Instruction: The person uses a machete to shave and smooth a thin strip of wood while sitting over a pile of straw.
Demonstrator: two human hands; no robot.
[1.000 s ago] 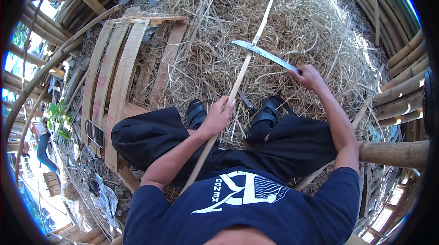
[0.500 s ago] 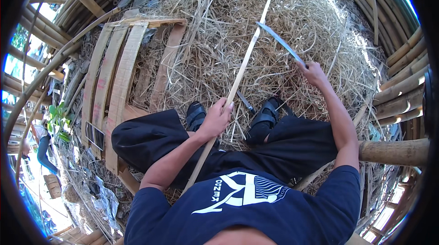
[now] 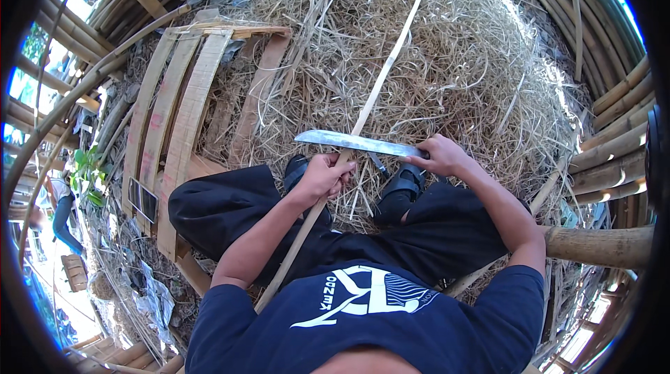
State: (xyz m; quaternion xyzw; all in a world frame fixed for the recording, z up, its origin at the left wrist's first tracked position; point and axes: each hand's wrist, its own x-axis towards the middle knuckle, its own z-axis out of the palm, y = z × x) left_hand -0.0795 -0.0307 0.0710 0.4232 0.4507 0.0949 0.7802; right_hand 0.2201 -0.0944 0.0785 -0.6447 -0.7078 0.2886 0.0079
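My left hand (image 3: 326, 177) is closed around a long, pale bamboo strip (image 3: 382, 75). The strip runs from beside my left side, up between my knees and out over the shavings. In my right hand (image 3: 441, 157) is the handle of a machete (image 3: 363, 143), mostly covered by my fingers. Its broad grey blade lies across the strip just beyond my left hand, its tip pointing left. A second, smaller blade-like tool (image 3: 379, 164) lies on the shavings between my sandalled feet, partly hidden by the machete.
Dry bamboo shavings (image 3: 474, 74) heap up ahead of me. A wooden slatted pallet (image 3: 187, 122) lies on the left with a dark flat rectangular object (image 3: 144, 199) on it. Bamboo poles (image 3: 600, 238) stand and lie around the edges. Another person (image 3: 64, 220) is at the far left.
My right hand has drawn the machete back toward me, from far along the strip to just past my left hand. The blade has turned to lie crosswise.
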